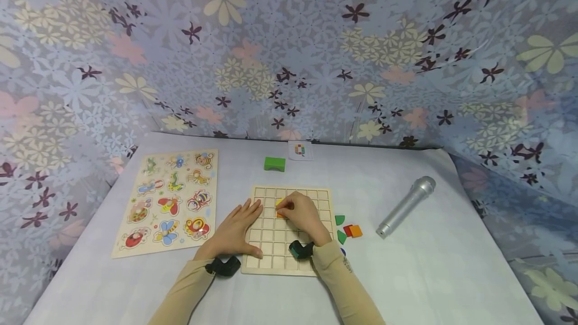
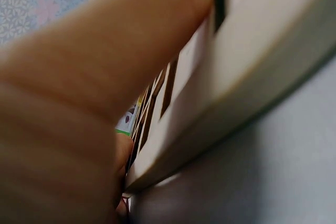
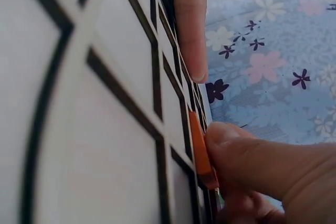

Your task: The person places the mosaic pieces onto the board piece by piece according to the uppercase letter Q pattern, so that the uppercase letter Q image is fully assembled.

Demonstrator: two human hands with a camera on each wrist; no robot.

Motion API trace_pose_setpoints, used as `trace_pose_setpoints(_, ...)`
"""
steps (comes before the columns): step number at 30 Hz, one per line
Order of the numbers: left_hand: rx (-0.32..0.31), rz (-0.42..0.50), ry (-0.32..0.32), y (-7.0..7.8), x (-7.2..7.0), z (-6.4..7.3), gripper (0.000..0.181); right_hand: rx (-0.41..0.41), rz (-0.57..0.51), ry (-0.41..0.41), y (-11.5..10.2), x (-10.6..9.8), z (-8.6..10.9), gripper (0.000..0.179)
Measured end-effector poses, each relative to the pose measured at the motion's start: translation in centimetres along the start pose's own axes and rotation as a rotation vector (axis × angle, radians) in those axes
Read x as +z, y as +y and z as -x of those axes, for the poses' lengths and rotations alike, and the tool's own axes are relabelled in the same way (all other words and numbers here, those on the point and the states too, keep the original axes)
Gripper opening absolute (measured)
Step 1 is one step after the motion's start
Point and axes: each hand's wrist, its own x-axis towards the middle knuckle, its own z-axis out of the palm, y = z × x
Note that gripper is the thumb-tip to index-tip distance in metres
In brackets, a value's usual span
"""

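A wooden grid board lies on the white cloth in front of me. My left hand rests on its left edge with fingers and thumb spread. Over the upper middle of the grid, my right hand pinches an orange tile between thumb and fingers; the tile stands tilted against the grid in the right wrist view. A bit of yellow shows just beyond the fingertips, mostly hidden by the hand. The left wrist view holds mostly a blurred thumb along the board's edge.
Right of the board lie green pieces, a red tile, another orange tile and a partly hidden blue piece. A silver microphone lies farther right. An insect puzzle is at left; a green block and pattern card are behind.
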Motion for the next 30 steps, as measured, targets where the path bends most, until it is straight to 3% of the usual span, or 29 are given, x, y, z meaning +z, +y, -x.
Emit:
trace_pose_setpoints(9,-0.003,-0.003,0.000,-0.1,-0.1,0.1,0.121,0.014,-0.137,-0.030,0.0,-0.4,0.0,0.013)
trace_pose_setpoints(14,-0.001,0.013,0.002,-0.1,-0.1,0.1,0.120,0.093,-0.215,0.024,0.9,-3.3,1.3,0.018)
trace_pose_setpoints(20,-0.007,0.014,0.000,0.0,-0.1,0.1,0.121,0.237,-0.265,0.071,4.4,-8.0,5.5,0.026)
trace_pose_setpoints(25,0.003,-0.001,0.005,0.0,0.0,0.1,0.121,0.348,-0.210,0.128,6.9,-11.5,8.5,0.031)
trace_pose_setpoints(30,0.019,-0.006,0.003,0.0,0.0,0.1,0.120,0.332,-0.071,0.003,7.9,-12.8,10.0,0.045)
